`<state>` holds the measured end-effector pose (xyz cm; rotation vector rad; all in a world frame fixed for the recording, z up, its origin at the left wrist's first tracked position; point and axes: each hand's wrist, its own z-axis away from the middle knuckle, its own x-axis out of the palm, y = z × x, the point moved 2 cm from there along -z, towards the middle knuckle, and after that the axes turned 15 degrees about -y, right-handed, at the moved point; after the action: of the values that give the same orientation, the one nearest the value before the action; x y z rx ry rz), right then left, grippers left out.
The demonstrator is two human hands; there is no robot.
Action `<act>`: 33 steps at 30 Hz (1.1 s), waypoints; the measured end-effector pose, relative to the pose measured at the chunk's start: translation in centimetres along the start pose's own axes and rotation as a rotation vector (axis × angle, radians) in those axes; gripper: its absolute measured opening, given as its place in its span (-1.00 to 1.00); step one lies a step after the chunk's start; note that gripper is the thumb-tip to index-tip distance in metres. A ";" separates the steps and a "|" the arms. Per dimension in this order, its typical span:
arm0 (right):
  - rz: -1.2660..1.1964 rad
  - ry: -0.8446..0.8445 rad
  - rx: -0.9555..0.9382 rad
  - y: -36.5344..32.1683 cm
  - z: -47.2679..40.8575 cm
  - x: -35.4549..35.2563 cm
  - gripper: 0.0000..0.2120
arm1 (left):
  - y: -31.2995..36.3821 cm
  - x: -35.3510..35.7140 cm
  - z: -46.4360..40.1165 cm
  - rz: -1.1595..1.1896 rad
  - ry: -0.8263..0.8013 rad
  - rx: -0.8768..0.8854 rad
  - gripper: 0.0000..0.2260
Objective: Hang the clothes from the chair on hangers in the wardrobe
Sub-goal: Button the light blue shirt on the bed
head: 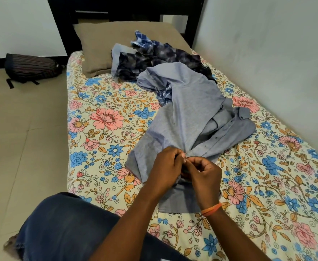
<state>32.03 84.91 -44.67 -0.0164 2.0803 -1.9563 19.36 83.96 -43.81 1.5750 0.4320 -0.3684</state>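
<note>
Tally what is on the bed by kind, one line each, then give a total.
Pillow: 1
Light blue button shirt, pinched by the left hand and right hand: 1
Dark patterned garment: 1
Blue checked garment: at least 1; the checked cloth under the shirt may belong to it or be another
Total: 4 that can be told apart

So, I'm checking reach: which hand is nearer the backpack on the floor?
Left. The left hand pinches the grey-blue shirt on the backpack's side; the right hand sits beside it, farther away.
</note>
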 end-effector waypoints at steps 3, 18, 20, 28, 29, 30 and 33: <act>-0.122 -0.018 0.047 -0.2 0.3 0.1 -0.96 | -0.4 0.3 -0.2 -0.025 0.011 -0.051 -0.82; 0.379 0.123 -0.024 -1.2 -5.6 -4.9 -0.74 | 2.5 0.1 -1.6 -0.626 0.097 0.016 -0.81; 0.595 0.057 0.022 -1.1 -7.3 -4.7 -0.61 | 3.4 0.8 -3.3 -0.677 0.109 0.099 -0.79; 0.743 -0.158 0.369 3.9 -8.6 -5.3 -0.51 | 1.1 1.7 -9.2 -0.724 0.008 -0.163 -0.89; 0.720 -0.151 0.385 4.2 -8.5 -5.6 -0.55 | 0.2 1.4 -9.4 -0.593 0.038 -0.199 -0.88; 0.710 -0.135 0.395 4.5 -8.4 -5.7 -0.59 | -0.6 1.0 -9.5 -0.456 0.057 -0.249 -0.86; 0.690 -0.093 0.397 4.7 -8.6 -5.8 -0.54 | -1.8 0.1 -9.5 -0.044 0.043 -0.381 -0.84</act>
<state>36.63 94.87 -47.76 0.5935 1.3412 -1.8159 18.32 93.48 -44.91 1.2051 0.5373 -0.2674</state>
